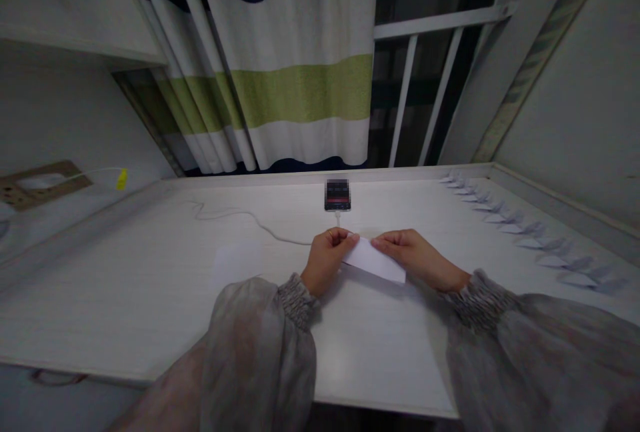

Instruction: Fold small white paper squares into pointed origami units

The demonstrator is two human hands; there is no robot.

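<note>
A folded piece of white paper is held just above the white desk at its middle. My left hand pinches the paper's left end with curled fingers. My right hand grips its upper right edge, fingers closed over the fold. Both wrists rest near the desk top, in grey gathered sleeves.
A small dark phone stands behind the hands, with a white cable running left to a wall socket. A row of several folded paper pieces lines the desk's right side. A blank paper sheet lies to the left. Striped curtain behind.
</note>
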